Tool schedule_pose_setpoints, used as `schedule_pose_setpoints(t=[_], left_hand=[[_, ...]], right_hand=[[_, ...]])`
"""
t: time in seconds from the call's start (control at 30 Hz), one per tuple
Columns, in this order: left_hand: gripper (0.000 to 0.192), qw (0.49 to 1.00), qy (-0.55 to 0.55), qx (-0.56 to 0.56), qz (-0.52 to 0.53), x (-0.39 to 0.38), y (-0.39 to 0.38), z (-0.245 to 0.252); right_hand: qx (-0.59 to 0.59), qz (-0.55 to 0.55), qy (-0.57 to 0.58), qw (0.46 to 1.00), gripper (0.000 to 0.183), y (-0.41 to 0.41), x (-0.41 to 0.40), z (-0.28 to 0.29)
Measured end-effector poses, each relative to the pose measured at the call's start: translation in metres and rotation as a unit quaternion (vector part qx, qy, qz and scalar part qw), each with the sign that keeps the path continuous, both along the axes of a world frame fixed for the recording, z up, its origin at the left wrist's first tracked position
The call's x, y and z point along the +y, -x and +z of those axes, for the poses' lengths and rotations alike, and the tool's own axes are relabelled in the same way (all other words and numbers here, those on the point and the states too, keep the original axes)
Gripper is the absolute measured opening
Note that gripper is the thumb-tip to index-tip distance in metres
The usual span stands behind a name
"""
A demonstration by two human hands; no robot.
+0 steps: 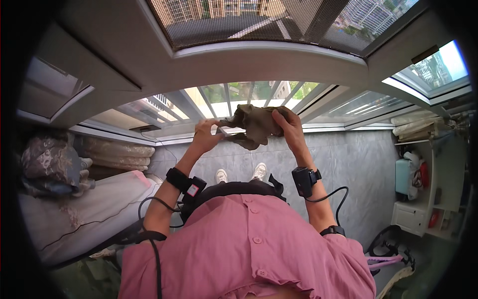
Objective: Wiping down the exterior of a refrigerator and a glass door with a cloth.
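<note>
A crumpled brownish cloth (257, 123) is held up between my two hands, in front of the low window. My left hand (207, 135) grips its left end with thumb and fingers. At the cloth's right end, my right hand (289, 127) pinches the fabric, thumb on top; some of its fingers are hidden behind the cloth. Part of the cloth hangs down in folds towards the left. Both forearms wear black straps with small devices and cables.
Window panes with railings (250, 93) stand ahead. At left are a covered bed-like surface (112, 202) and bunched curtains (115, 153). A white cabinet (409, 218) is at right, with a pink-framed wheeled item (384, 261) near it. Grey floor tiles (336, 160) lie below.
</note>
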State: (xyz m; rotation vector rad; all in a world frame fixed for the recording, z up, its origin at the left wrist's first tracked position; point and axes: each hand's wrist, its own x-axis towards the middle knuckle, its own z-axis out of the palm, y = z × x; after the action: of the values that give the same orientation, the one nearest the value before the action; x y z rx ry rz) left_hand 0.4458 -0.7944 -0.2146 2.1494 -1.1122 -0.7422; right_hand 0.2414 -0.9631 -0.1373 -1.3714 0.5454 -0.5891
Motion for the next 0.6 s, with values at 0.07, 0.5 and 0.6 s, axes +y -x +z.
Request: schedule_pose_setpoints(t=[0.07,0.5,0.6], left_hand=[[0.058,0.997,0.038,-0.033,-0.065,-0.016,0.017,0.026],[0.085,0.916,0.204,0.327,-0.109,-0.039,0.078,-0.002],[0.058,0.911,0.193,0.358,-0.065,-0.045,0.074,0.031]], right_hand=[[0.030,0.028,0.014,0.999,0.027,0.001,-0.001,0.004],[0.012,0.090,0.024,0.996,0.030,0.001,0.006,0.056],[0.008,0.050,0.144,0.988,0.026,0.007,-0.001,0.045]])
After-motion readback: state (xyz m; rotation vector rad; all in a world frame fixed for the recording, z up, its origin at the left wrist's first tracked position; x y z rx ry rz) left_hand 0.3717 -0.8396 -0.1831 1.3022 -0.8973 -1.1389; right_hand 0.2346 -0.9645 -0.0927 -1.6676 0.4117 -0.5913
